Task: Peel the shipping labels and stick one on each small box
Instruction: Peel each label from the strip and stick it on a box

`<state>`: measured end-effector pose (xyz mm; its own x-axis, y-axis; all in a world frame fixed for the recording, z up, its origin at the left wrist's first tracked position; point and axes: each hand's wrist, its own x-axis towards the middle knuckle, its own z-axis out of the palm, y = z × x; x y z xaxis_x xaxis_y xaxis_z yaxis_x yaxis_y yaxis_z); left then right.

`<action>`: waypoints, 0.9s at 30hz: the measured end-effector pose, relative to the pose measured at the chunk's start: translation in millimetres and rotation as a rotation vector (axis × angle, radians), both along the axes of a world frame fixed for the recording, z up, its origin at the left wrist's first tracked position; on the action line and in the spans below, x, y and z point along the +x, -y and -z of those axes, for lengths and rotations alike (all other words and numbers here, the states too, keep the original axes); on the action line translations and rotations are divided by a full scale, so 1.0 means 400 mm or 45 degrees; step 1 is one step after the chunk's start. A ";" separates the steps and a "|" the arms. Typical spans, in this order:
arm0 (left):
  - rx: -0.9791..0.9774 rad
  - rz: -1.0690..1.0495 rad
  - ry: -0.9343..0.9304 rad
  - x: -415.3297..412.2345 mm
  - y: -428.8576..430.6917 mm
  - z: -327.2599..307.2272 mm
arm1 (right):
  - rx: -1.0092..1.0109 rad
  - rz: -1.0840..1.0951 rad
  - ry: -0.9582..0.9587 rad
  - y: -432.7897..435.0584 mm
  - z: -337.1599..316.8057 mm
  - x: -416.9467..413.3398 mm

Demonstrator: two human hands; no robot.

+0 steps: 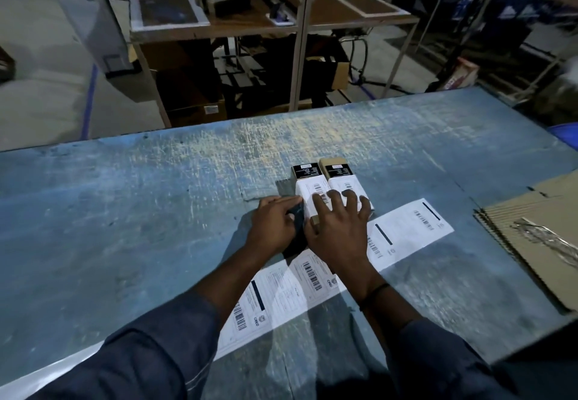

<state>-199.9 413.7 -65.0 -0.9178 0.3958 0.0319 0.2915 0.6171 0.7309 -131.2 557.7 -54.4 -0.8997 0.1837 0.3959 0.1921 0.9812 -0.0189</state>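
Two small boxes lie side by side on the blue table (125, 212), each with a white shipping label on top: the left box (308, 185) and the right box (341, 177). My right hand (339, 230) lies flat across both, fingers spread and pressing the labels down. My left hand (275, 224) rests against the left side of the left box, fingers straight along its edge. A long strip of shipping labels (406, 234) runs diagonally across the table beneath my forearms toward the near left.
Flattened corrugated cardboard (531, 237) with crumpled clear tape lies at the table's right edge. Beyond the table's far edge stand a metal-framed workbench (297, 24) with boxes under it and a tall white unit (90, 21).
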 end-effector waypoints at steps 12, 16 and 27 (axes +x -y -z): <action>-0.041 -0.166 -0.178 0.088 0.234 -0.059 | -0.159 -0.374 -0.102 0.177 -0.003 0.029; -0.189 -0.402 -0.276 0.185 0.469 -0.093 | -0.276 -0.604 -0.092 0.365 -0.014 0.021; -0.397 -1.100 -0.609 0.533 1.021 -0.150 | -0.507 -1.280 0.060 0.947 -0.044 0.051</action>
